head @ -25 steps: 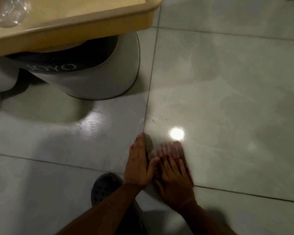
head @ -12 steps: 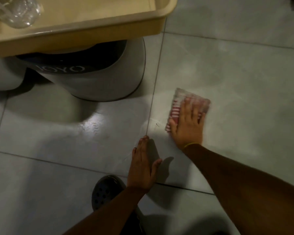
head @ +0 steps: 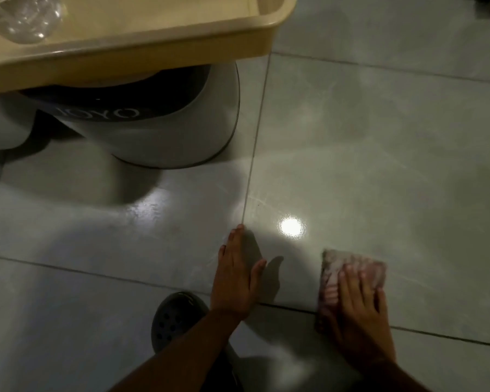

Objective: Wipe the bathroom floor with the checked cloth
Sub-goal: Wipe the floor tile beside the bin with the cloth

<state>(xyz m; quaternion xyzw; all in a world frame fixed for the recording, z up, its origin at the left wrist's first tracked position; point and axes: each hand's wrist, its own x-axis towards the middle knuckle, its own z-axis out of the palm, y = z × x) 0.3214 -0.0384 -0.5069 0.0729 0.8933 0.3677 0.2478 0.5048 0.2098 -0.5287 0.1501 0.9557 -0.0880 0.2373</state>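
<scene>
The red-and-white checked cloth (head: 348, 270) lies folded flat on the grey tiled floor (head: 365, 165) at the lower right. My right hand (head: 359, 315) presses down on its near half, fingers spread over it. My left hand (head: 236, 274) rests flat on the floor to the left of the cloth, fingers together and pointing away, holding nothing. A bright light reflection shines on the tile between and beyond the two hands.
A grey round bin (head: 159, 128) marked JOYO stands on the floor at the upper left, with a beige plastic tray (head: 142, 43) above it holding a clear plastic bottle (head: 23, 15). A dark perforated clog (head: 173, 318) is near the bottom, left of my left forearm.
My right hand has pulled the cloth back toward me and to the right, from the far tile down to the near grout line. My left hand has stayed planted.
</scene>
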